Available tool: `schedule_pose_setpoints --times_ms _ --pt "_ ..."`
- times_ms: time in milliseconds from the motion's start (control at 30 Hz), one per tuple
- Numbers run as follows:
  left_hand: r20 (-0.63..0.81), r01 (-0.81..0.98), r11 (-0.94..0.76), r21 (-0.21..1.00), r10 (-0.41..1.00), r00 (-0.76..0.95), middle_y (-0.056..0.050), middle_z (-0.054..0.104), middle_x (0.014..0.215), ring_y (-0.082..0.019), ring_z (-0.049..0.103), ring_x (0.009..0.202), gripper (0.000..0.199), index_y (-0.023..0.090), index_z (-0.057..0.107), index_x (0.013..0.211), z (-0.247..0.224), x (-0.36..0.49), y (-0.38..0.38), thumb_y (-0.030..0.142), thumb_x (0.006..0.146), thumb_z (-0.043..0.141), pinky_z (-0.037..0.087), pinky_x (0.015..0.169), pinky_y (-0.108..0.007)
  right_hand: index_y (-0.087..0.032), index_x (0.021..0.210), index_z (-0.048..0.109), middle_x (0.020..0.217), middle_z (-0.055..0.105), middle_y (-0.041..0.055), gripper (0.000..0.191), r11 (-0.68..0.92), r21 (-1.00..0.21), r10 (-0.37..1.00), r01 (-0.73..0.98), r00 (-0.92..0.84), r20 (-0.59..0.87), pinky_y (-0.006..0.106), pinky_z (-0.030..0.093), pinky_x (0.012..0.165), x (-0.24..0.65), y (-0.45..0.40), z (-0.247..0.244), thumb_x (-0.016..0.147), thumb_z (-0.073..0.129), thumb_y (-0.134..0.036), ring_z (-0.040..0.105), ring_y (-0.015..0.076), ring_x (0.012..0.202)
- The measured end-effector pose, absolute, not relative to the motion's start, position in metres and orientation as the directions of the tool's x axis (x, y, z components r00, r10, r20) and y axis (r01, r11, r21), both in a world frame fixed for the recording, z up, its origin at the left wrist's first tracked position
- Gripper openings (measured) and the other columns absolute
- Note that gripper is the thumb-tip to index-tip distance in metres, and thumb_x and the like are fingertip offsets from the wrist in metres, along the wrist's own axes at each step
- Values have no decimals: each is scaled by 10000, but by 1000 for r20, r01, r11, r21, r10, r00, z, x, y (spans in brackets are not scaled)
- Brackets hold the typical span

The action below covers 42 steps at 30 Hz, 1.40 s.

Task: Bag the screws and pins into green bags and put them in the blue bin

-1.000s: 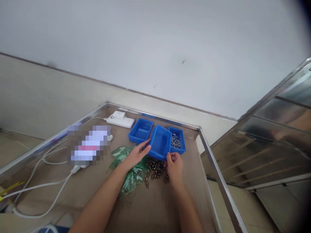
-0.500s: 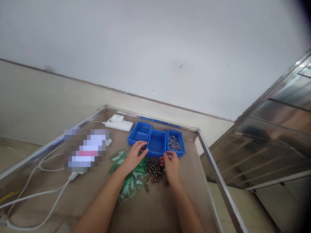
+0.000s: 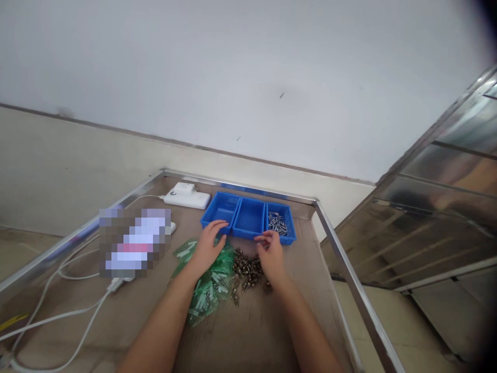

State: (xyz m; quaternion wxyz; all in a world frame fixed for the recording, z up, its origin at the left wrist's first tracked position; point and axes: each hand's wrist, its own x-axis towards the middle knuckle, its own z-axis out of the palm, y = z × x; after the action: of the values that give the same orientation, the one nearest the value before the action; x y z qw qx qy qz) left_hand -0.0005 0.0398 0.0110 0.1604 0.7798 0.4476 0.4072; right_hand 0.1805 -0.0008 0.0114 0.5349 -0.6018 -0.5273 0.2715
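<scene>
Three blue plastic bins stand side by side at the far part of the tabletop. My left hand (image 3: 209,247) is by the front of the left bin (image 3: 220,207), fingers and thumb apart, holding nothing. At the front edge of the middle bin (image 3: 250,215) is my right hand (image 3: 271,253), its fingers bent but apart and nothing seen in them; whether they touch the bin is unclear. The right bin (image 3: 278,224) contains many silver screw-like pins. Below my hands lie a pile of brownish metal fittings (image 3: 246,269) and green plastic bags (image 3: 209,292) with pale slim pieces inside.
A blurred-out phone-like device (image 3: 135,243) lies on the left with white cables (image 3: 58,318). Behind it sits a white power bank (image 3: 186,198) with a charger on top. A metal rail (image 3: 349,269) edges the table. A shiny metal panel (image 3: 427,207) stands at right.
The middle bin has moved back, from jutting forward to roughly in line with its neighbours. Both hands have shifted slightly away from me along with it. The view has turned a little.
</scene>
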Motion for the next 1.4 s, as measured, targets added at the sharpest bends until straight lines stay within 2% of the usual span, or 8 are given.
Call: schedule_pose_setpoints --times_ms 133,267,467,633,767,900,1067,1400 --pt "472 547 -554 627 829 299 -85 481 1089 -193 422 1059 269 156 492 1025 12 1 39 179 774 399 326 933 -380 -172 815 401 754 554 53 146 -11 -888 760 459 581 291 303 382 687 214 2 21 670 409 -190 527 170 711" --pt "473 536 -566 626 823 316 -73 482 1091 -189 419 1063 267 167 492 1020 12 2 38 177 769 401 314 941 -384 -136 816 443 828 548 141 252 -263 -817 634 513 730 255 330 381 656 244 11 11 637 502 -304 525 242 778" --pt "474 562 -564 605 822 316 -61 486 1048 -191 439 1020 251 179 495 1004 13 2 37 169 774 395 334 916 -389 -169 644 496 484 548 49 226 -355 -909 702 217 704 -106 283 358 406 259 18 -3 621 519 -393 524 205 451" --pt "496 587 -581 564 807 322 -62 496 993 -201 446 980 214 180 511 948 26 20 17 140 771 398 347 884 -400 -156 660 507 419 536 30 192 -420 -906 741 -54 555 -377 276 355 317 262 14 3 675 442 -336 487 173 330" --pt "413 404 -738 541 651 637 -64 518 986 -186 451 992 211 186 523 935 30 64 -17 134 788 381 366 882 -368 -127 705 538 397 512 21 202 -410 -910 723 -63 586 -366 274 370 314 262 10 7 690 426 -294 491 169 337" --pt "292 348 -843 410 483 826 -100 478 1120 -229 369 1115 293 165 480 1062 18 101 -41 225 776 454 246 976 -450 -116 725 549 388 491 15 201 -378 -925 696 -24 652 -301 279 380 312 264 2 11 684 426 -270 489 170 335" --pt "291 449 -836 315 535 793 -115 430 1219 -231 319 1170 346 149 438 1140 -1 110 -40 226 804 408 250 982 -439 -117 712 548 388 491 23 202 -357 -934 670 -20 691 -271 272 371 292 267 -5 10 674 426 -273 480 166 315" --pt "265 550 -792 265 608 748 -101 417 1252 -195 314 1184 409 150 381 1198 -11 91 -36 128 790 361 275 975 -405 -87 771 558 359 497 22 274 -422 -906 685 -41 640 -348 279 352 287 271 -6 9 676 435 -312 469 180 290"
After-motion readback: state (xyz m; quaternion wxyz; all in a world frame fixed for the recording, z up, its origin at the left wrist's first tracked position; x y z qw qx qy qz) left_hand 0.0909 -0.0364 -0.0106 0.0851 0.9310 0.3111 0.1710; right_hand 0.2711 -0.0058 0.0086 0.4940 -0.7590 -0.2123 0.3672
